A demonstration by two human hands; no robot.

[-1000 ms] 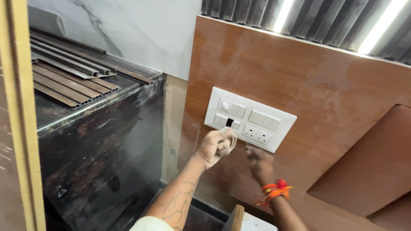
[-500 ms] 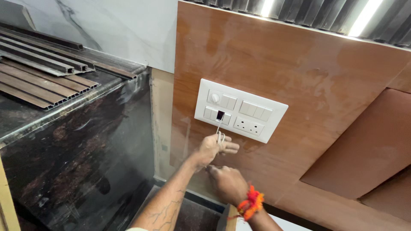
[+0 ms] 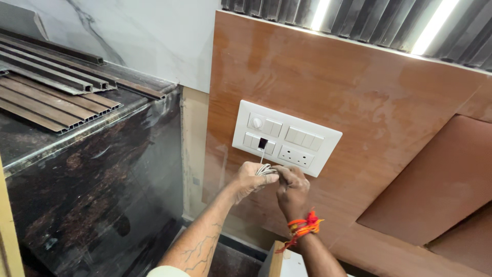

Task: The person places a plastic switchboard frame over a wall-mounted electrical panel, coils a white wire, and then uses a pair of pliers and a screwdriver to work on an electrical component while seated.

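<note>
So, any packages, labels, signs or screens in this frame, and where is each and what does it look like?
None can be seen: no package, label, sign or screen.
Nearest thing: white rectangular switch plate on the brown wood-look wall panel, with rocker switches, a round knob and sockets.
Thin white cable: runs from the plate's dark port down to the left hand and right hand, which hold it just below.

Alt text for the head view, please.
Two bare hands, left hand and right hand, together hold thin white wires that run from a dark opening in a white switch plate on a brown wooden wall panel.
</note>
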